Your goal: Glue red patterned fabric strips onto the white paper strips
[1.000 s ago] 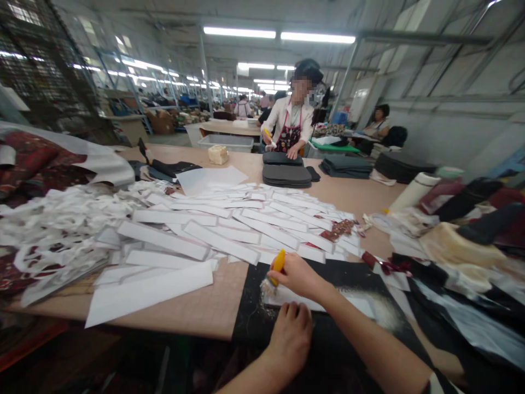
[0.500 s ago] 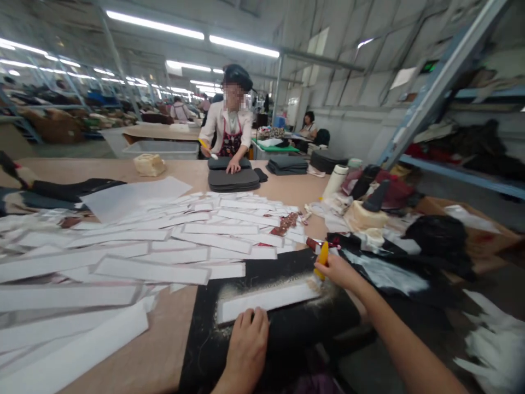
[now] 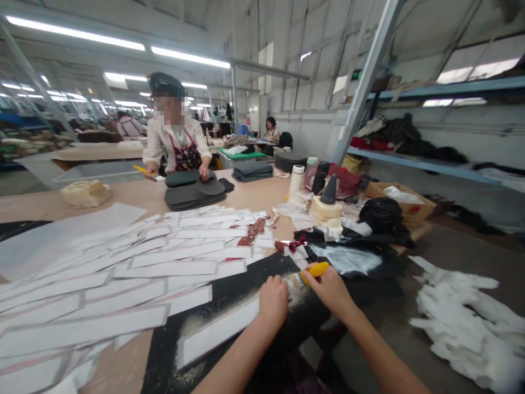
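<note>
A long white strip (image 3: 221,331) lies slantwise on a black mat (image 3: 164,350) dusted with pale residue. My left hand (image 3: 274,298) rests on the strip's right end with its fingers curled; whether it grips anything is hidden. Just to the right, my right hand (image 3: 328,287) holds a yellow-handled brush (image 3: 315,271), its pale bristles down beside the strip's end. Many white strips with greyish edges (image 3: 176,267) lie overlapping on the table left of and beyond the mat.
Across the table (image 3: 135,194), a person (image 3: 178,131) handles dark grey pieces (image 3: 192,194). Behind my right hand are a black cloth with white smears (image 3: 348,258), a tub (image 3: 324,210) and a bottle (image 3: 296,181). White scraps (image 3: 463,312) lie at right.
The view has turned right. My left hand has moved along the strip to its right end, close to my right hand. The yellow handle now tilts rightward. The person opposite has lifted a dark piece's edge.
</note>
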A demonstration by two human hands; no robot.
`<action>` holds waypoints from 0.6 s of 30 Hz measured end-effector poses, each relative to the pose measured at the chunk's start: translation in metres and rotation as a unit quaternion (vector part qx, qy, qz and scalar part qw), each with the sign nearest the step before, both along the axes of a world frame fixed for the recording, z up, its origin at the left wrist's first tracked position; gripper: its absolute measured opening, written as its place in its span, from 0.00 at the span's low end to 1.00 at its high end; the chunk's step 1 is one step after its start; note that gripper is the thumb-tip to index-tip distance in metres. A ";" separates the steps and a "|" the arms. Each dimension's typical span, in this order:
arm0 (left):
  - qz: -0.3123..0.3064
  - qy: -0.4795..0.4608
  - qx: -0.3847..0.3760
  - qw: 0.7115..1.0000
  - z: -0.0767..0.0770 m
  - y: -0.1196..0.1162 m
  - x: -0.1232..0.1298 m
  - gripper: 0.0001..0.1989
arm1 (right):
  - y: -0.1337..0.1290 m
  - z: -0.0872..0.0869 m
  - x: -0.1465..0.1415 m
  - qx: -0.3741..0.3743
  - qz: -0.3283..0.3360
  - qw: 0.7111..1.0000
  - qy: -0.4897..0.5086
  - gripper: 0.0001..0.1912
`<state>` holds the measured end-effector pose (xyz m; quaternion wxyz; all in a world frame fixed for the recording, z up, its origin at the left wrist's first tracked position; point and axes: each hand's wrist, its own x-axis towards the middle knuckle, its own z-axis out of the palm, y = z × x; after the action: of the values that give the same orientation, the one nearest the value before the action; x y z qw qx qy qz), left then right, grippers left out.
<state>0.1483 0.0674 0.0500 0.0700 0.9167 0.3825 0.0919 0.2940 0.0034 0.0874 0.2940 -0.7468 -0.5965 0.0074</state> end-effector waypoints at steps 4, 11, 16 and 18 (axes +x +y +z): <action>-0.012 0.014 0.007 1.000 -0.004 -0.001 0.005 0.11 | 0.000 -0.003 -0.001 0.028 -0.002 0.999 0.034 0.17; 0.072 -0.112 -0.059 0.989 -0.019 0.001 -0.016 0.09 | 0.006 -0.016 -0.025 0.074 0.056 0.988 0.121 0.16; 0.087 -0.225 -0.125 0.962 -0.021 0.002 -0.030 0.08 | 0.015 -0.042 -0.039 0.038 0.071 0.991 0.109 0.21; 0.112 -0.302 -0.161 0.933 -0.022 0.007 -0.040 0.08 | 0.018 -0.051 -0.040 -0.002 0.069 0.996 0.059 0.20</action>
<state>0.1084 0.0748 0.0277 0.3183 0.7733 0.4533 0.3084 0.2536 0.0212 0.0362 0.3258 -0.7026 -0.6284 0.0733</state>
